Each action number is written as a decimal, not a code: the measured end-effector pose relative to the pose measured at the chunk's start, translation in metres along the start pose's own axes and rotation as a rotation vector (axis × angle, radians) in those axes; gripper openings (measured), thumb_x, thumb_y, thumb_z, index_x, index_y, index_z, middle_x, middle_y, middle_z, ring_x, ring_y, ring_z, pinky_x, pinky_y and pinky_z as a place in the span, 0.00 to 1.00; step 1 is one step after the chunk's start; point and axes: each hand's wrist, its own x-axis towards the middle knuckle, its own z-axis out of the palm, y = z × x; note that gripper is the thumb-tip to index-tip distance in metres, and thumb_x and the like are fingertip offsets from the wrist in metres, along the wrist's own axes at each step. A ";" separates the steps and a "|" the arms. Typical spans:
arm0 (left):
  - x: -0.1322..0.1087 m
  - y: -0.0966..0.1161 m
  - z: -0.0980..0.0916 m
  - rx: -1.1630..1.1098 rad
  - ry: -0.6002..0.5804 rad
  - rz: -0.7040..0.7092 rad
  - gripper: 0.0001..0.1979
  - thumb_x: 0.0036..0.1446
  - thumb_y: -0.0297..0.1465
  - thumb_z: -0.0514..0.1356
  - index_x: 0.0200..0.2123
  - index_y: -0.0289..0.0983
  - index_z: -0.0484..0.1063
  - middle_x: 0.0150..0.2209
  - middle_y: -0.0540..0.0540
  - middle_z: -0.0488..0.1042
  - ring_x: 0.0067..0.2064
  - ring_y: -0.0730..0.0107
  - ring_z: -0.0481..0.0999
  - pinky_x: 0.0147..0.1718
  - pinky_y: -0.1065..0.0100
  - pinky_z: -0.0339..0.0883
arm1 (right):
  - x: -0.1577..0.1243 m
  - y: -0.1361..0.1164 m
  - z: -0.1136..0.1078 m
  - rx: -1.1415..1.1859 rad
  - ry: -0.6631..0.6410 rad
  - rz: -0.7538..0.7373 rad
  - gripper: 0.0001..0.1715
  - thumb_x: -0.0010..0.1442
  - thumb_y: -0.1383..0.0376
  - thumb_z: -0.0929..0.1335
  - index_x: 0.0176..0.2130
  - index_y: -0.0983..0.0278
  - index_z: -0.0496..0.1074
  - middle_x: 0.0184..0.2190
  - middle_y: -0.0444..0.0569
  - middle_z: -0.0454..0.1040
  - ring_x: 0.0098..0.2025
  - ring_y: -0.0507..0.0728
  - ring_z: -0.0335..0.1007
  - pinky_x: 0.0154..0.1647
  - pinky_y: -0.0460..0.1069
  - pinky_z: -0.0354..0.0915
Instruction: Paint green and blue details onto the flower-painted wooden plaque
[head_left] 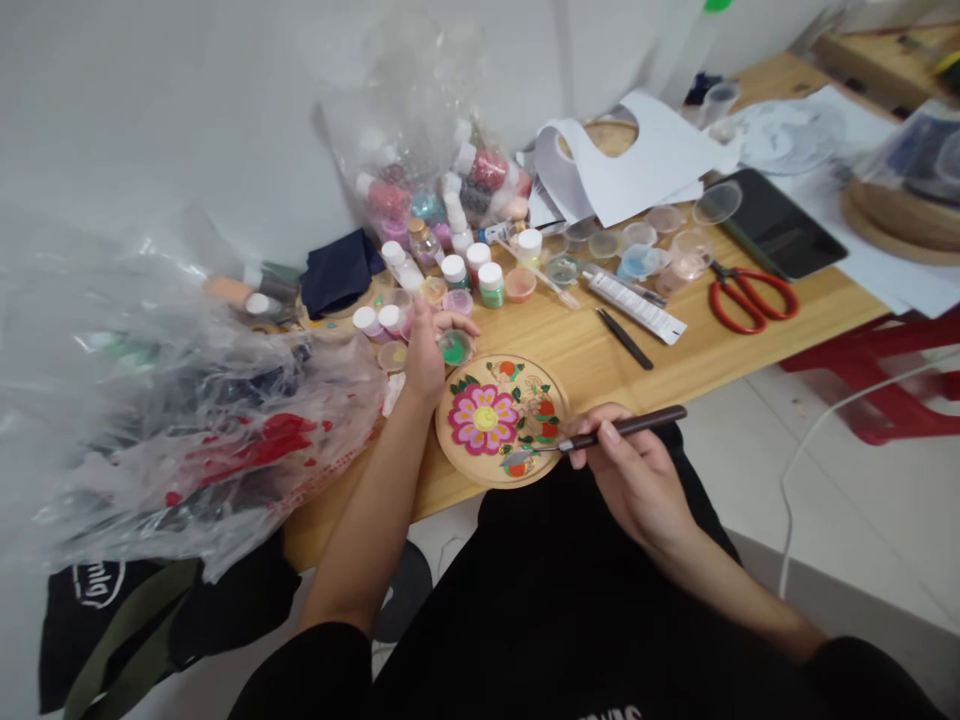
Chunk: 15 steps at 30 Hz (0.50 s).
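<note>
My left hand is curled around a small clear cup of green paint, just beyond the round wooden plaque. My right hand grips the dark handle of a palette knife. Its narrow metal blade points left over the plaque's lower right part; whether the tip touches the surface I cannot tell. The round wooden plaque lies at the table's near edge. It bears a pink flower with a yellow centre, orange-red shapes and green leaves; some outlined parts at the right are bare wood.
Behind stand several white-capped paint jars and open cups. Tweezers, a white tube, red-handled scissors and a black phone lie to the right. A crumpled plastic bag fills the left side. A red stool stands at right.
</note>
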 end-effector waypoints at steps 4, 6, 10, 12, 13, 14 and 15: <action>0.000 0.003 0.000 -0.019 -0.013 0.010 0.43 0.56 0.72 0.42 0.22 0.39 0.71 0.16 0.44 0.66 0.21 0.66 0.70 0.20 0.66 0.60 | 0.011 0.000 -0.001 0.009 0.016 -0.021 0.15 0.58 0.50 0.77 0.32 0.57 0.78 0.22 0.41 0.71 0.23 0.51 0.64 0.30 0.48 0.69; 0.000 0.004 0.000 -0.031 -0.045 0.004 0.44 0.54 0.73 0.41 0.19 0.39 0.68 0.15 0.44 0.65 0.19 0.68 0.68 0.20 0.65 0.59 | 0.016 0.000 -0.001 0.011 0.033 -0.028 0.15 0.58 0.50 0.77 0.32 0.57 0.78 0.23 0.40 0.71 0.22 0.50 0.63 0.30 0.49 0.70; -0.001 0.000 0.000 -0.065 -0.107 -0.016 0.44 0.54 0.73 0.43 0.18 0.39 0.67 0.14 0.46 0.63 0.18 0.68 0.68 0.19 0.66 0.58 | 0.028 -0.005 -0.003 -0.037 0.040 -0.037 0.17 0.55 0.48 0.78 0.31 0.57 0.77 0.21 0.40 0.69 0.23 0.51 0.64 0.31 0.50 0.70; 0.000 -0.003 0.000 -0.074 -0.123 -0.031 0.43 0.54 0.73 0.44 0.20 0.39 0.70 0.15 0.46 0.65 0.19 0.67 0.70 0.18 0.66 0.58 | 0.036 -0.009 -0.006 -0.062 0.061 -0.058 0.18 0.54 0.48 0.78 0.30 0.57 0.76 0.21 0.40 0.68 0.24 0.52 0.64 0.31 0.50 0.70; 0.000 -0.004 0.000 -0.076 -0.125 -0.039 0.43 0.54 0.73 0.44 0.22 0.39 0.71 0.16 0.45 0.66 0.20 0.65 0.72 0.18 0.66 0.58 | 0.042 -0.010 -0.008 -0.069 0.079 -0.075 0.19 0.53 0.48 0.79 0.30 0.57 0.76 0.21 0.40 0.68 0.24 0.52 0.63 0.30 0.50 0.69; 0.000 -0.005 0.000 -0.079 -0.123 -0.043 0.44 0.54 0.73 0.43 0.23 0.38 0.72 0.17 0.44 0.68 0.22 0.64 0.74 0.18 0.66 0.58 | 0.048 -0.011 -0.010 -0.068 0.098 -0.096 0.19 0.52 0.48 0.79 0.29 0.57 0.76 0.22 0.40 0.68 0.24 0.51 0.63 0.30 0.50 0.68; 0.000 -0.006 0.000 -0.081 -0.123 -0.044 0.44 0.54 0.73 0.43 0.24 0.38 0.72 0.18 0.43 0.69 0.23 0.63 0.75 0.18 0.66 0.59 | 0.054 -0.011 -0.012 -0.061 0.115 -0.116 0.19 0.50 0.48 0.80 0.29 0.57 0.76 0.23 0.40 0.68 0.24 0.51 0.62 0.30 0.49 0.68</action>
